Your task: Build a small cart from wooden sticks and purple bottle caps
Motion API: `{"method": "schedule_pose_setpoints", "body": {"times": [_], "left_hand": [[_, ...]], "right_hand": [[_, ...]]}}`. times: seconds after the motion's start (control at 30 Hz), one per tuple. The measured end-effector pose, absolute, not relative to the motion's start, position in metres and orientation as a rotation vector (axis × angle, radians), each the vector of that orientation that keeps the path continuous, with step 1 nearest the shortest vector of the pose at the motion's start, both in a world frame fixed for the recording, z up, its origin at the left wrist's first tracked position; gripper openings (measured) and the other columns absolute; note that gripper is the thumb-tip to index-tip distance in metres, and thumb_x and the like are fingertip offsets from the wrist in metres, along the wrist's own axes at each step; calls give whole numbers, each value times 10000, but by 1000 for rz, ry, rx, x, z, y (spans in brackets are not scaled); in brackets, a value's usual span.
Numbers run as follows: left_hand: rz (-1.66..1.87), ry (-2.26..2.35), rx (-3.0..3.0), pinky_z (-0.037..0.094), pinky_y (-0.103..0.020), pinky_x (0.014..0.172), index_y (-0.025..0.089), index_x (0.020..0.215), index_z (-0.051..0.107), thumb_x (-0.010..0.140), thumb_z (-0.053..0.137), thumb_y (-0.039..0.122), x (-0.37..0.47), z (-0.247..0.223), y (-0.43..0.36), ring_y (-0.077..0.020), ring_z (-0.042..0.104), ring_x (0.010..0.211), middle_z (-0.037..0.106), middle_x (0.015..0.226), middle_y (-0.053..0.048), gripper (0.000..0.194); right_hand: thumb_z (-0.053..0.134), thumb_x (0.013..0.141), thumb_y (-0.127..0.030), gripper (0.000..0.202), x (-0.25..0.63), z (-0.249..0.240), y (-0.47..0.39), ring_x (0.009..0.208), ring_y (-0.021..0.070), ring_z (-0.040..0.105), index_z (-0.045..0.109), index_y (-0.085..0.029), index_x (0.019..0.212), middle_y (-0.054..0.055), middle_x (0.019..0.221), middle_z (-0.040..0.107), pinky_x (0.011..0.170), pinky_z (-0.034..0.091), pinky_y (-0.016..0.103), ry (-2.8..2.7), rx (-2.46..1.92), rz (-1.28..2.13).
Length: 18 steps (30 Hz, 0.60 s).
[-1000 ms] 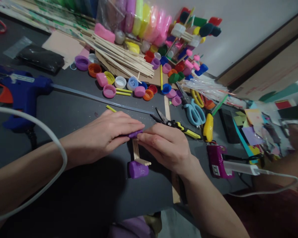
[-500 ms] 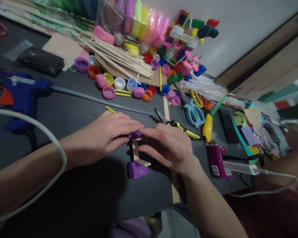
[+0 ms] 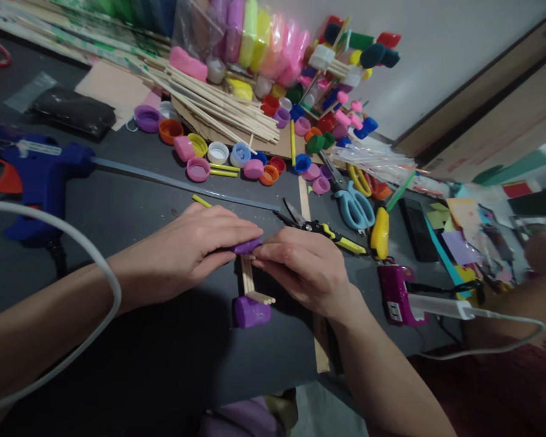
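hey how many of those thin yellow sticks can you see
4. One stick beside the blue cap, a pair by the pink cap, and one short piece just beyond the left hand. More may be hidden.

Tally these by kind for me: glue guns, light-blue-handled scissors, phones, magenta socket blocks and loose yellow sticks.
Glue gun: 1
Light-blue-handled scissors: 1
Phone: 1
Magenta socket block: 1
Loose yellow sticks: 4
Total: 8

Open table (image 3: 118, 358) lies nearside of the purple piece (image 3: 253, 312). Beyond it, a glue stick (image 3: 186, 183) and cutters (image 3: 321, 228) obstruct.
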<state>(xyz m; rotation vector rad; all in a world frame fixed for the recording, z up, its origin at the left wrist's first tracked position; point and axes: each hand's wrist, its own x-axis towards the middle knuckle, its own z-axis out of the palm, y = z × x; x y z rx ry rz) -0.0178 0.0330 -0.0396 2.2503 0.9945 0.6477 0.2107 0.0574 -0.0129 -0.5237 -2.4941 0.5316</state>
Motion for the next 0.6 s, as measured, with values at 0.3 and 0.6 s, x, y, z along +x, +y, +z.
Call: {"method": "schedule_pose_setpoints", "body": {"times": [0.3,0.6], "left_hand": [[625,1010,2237,409,-382,1020,256,1309,607,999,467,242,-18,-40,33,-234,545,1267,652,1364,-31,340],[634,1006,2242,413,-382,1002,261,1301,612,998,468,241,-18,-40,33,-238,555,1253,654,1365,-22,336]], "right_hand": [[624,934,-125,57,211,-14,58,698,142,609,621,-172,903,59,786,703,628,483,258,-2489,-533,543],[627,934,-117,71,210,-13,57,678,131,592,619,-166,883,64,783,709,607,465,249,-2499,-536,523]]}}
